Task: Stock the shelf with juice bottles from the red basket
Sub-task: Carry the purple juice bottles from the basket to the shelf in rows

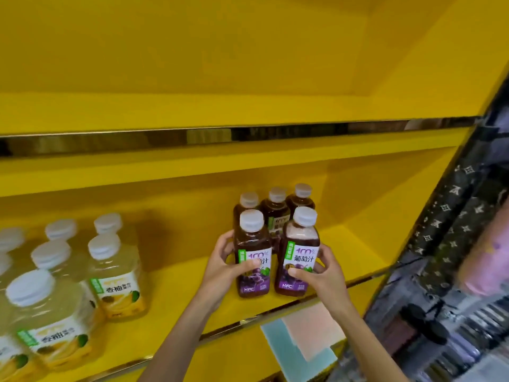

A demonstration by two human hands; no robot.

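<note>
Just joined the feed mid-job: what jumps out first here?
The bright yellow shelf fills the view. Right of centre, the left hand grips the left grape bottle and the right hand the right grape bottle, with three more grape bottles behind. Pale pomelo bottles with white caps crowd the shelf's left side.

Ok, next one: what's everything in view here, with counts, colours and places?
Grape bottles: five, dark purple, white caps, lower shelf right; three behind, two in front.
Pomelo bottles: at least six, pale yellow, white caps, lower shelf left; some cut off.
Shelf: one, yellow, shiny edge strips, fills the view.
Panel: one, dark, patterned, right edge.
Sheet: one, blue and pink, below the shelf edge.
Left hand: one, grips front-left bottle.
Right hand: one, grips front-right bottle.
</note>
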